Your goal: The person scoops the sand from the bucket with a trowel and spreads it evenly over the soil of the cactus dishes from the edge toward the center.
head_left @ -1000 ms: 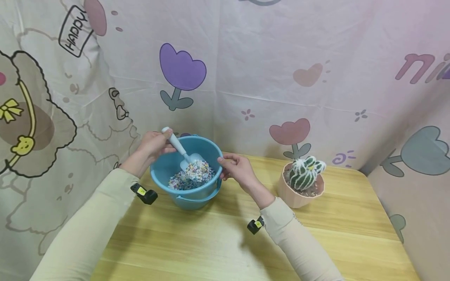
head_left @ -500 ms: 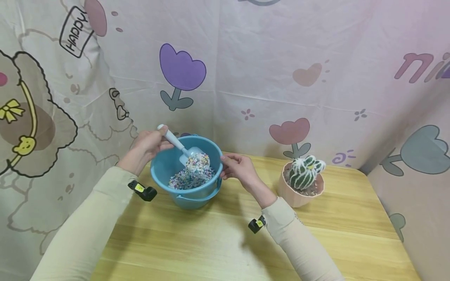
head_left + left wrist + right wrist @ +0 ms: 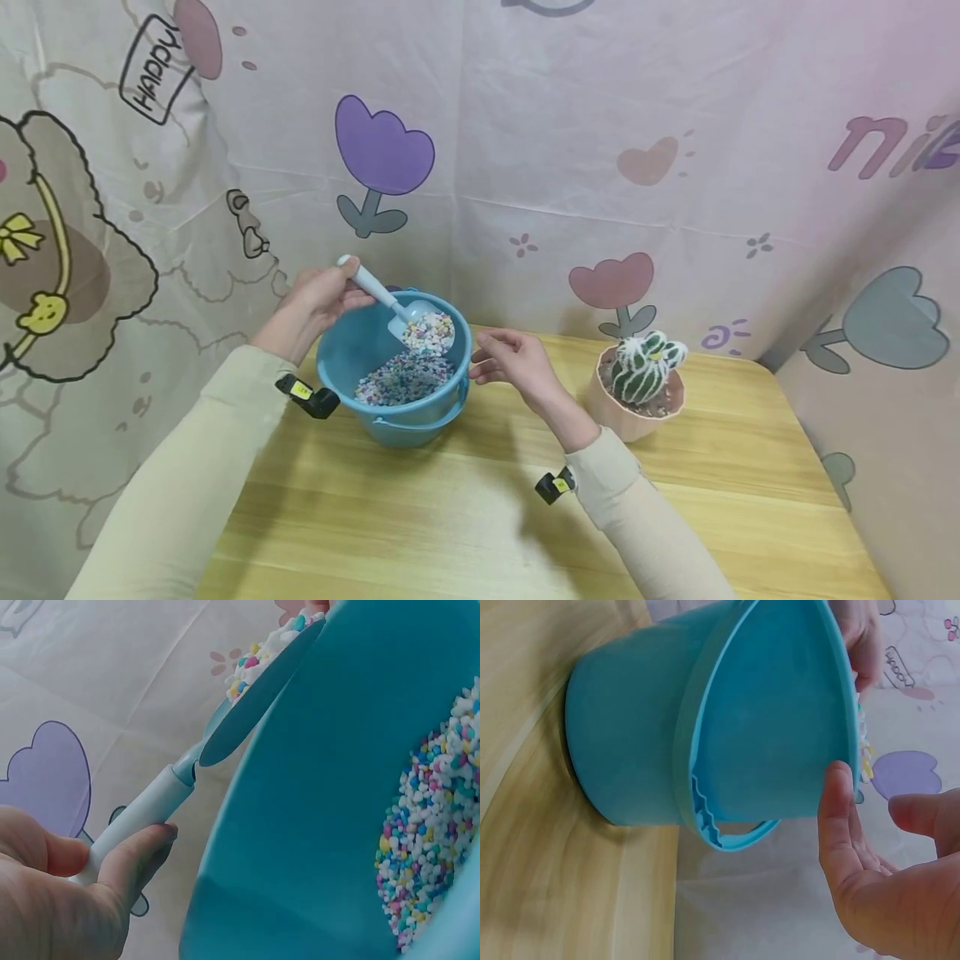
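My left hand (image 3: 318, 302) grips the pale blue handle of a small scoop (image 3: 372, 286), thumb on top and fingers below. Small multicoloured pebbles (image 3: 429, 333) are heaped in the scoop's blade, held up at rim height over a blue bucket (image 3: 408, 435). More of the same pebbles (image 3: 435, 825) cover the bucket's bottom. At the bucket's right side is my right hand (image 3: 525, 367), its thumb apart from the fingers. In the right wrist view the index fingertip (image 3: 838, 780) is right at the bucket's rim.
A cactus (image 3: 637, 371) in a pink pot (image 3: 626, 423) stands right of the bucket, near my right forearm. The wooden table (image 3: 465, 533) meets a printed cloth backdrop (image 3: 525, 150) at the back and sides. The bucket's handle (image 3: 427, 427) hangs down at its front.
The loaded scoop has risen from close over the pebbles to the bucket's rim height. My right thumb has come off the rim and the hand has drawn slightly right.
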Demonstrator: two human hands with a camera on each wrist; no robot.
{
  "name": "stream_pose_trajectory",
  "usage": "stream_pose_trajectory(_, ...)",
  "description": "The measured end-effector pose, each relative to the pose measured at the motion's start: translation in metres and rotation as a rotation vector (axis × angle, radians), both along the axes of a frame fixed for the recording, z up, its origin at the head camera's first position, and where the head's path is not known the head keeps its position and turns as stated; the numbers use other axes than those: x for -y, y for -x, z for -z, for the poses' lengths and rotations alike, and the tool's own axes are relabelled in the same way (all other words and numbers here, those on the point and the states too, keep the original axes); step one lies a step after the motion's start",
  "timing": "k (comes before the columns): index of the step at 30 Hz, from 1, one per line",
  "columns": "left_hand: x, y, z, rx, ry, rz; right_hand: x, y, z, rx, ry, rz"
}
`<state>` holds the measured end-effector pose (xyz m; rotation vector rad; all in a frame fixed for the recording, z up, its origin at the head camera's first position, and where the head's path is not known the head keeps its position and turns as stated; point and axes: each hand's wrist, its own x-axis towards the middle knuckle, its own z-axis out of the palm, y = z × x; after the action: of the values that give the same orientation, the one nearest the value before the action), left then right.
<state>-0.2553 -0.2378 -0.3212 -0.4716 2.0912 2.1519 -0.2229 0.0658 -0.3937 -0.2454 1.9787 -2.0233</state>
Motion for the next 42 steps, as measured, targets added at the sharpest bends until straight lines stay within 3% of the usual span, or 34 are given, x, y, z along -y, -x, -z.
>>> stream_pose_trajectory(12, -0.024, 0.011, -0.008, -0.014, -0.065, -0.028, -0.031, -0.016, -0.008, -0.088, -0.059, 0.027)
stream_pose_trajectory(20, -0.048, 0.02, -0.015, -0.02, -0.107, 0.022, -0.063, -0.028, -0.008, -0.164, -0.158, 0.086)
stream_pose_trajectory(34, -0.08, 0.031, -0.02, -0.01, -0.137, 0.064, -0.116, -0.049, -0.005, -0.16, -0.303, 0.257)
stream_pose_trajectory(42, -0.097, 0.039, -0.023, -0.01, -0.145, 0.114, -0.144, -0.061, -0.003, -0.204, -0.305, 0.311)
